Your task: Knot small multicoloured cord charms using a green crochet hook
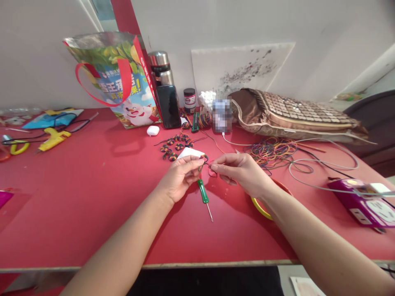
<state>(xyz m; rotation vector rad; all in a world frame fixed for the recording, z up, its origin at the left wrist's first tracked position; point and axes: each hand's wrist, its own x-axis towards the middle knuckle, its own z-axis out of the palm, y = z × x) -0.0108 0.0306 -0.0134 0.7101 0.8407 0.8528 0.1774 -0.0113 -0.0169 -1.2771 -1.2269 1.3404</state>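
Observation:
My left hand [185,174] pinches a small dark, multicoloured knotted cord [206,158] between thumb and forefinger. A thin dark strand runs from it to my right hand [240,172], whose thumb and forefinger are pressed together on the strand. Below the hands lies a green-handled tool [203,191] with a thin metal shaft; its tip is too small to make out. Just behind my left hand sits a flat white object [189,152], partly covered by the fingers. Several round knotted cord pieces [179,146] lie beyond it. A yellow and orange handle loop [261,209] shows partly beneath my right forearm.
Tangled coloured cords [273,152] lie right of my hands, near a white cable and a purple power strip [364,203]. A bag [135,94], a phone [168,107], a jar [189,100] and a brown cushion [296,111] line the back. A yellow glue gun [53,139] lies left.

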